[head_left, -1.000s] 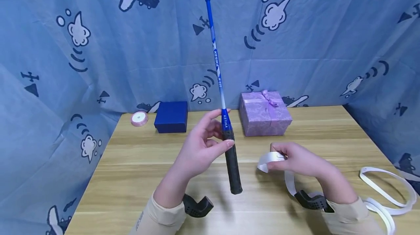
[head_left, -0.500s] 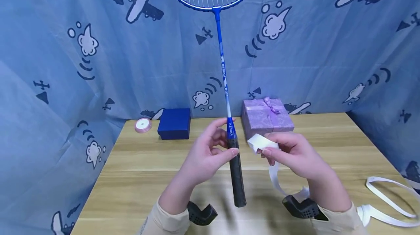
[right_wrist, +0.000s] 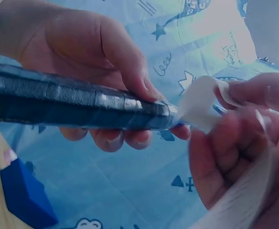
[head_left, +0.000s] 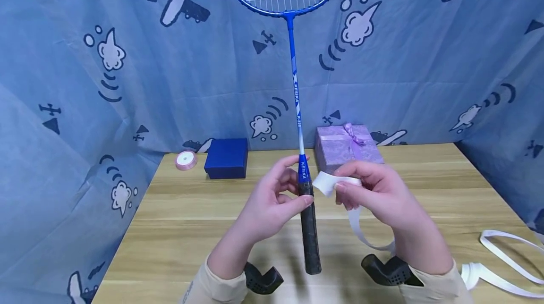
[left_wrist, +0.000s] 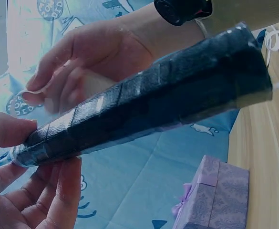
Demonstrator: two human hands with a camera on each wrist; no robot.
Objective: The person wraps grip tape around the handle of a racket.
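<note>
A blue badminton racket (head_left: 296,96) stands nearly upright, its strung head cut off by the top of the head view. My left hand (head_left: 274,207) holds it where the blue cone meets the black handle (head_left: 310,242), thumb in front and fingers behind. Just right of the handle, my right hand (head_left: 378,195) pinches a white tape strip (head_left: 357,228) between thumb and forefinger. Its free end (head_left: 326,182) points left toward the handle's top. In the right wrist view, the tape (right_wrist: 200,100) overlaps that top end. The left wrist view shows the handle's dark wrapped surface (left_wrist: 144,100) close up.
A purple gift box (head_left: 346,146) with a bow stands behind my right hand. Further left are a dark blue box (head_left: 226,158) and a pink ribbon spool (head_left: 185,160). More white tape (head_left: 501,286) lies looped on the wooden table (head_left: 191,247) at right. A blue patterned cloth (head_left: 204,82) hangs behind.
My right hand has come up and left with the tape, bringing its end beside the handle's top. My left hand keeps its hold on the racket, which sits lower and further right in view.
</note>
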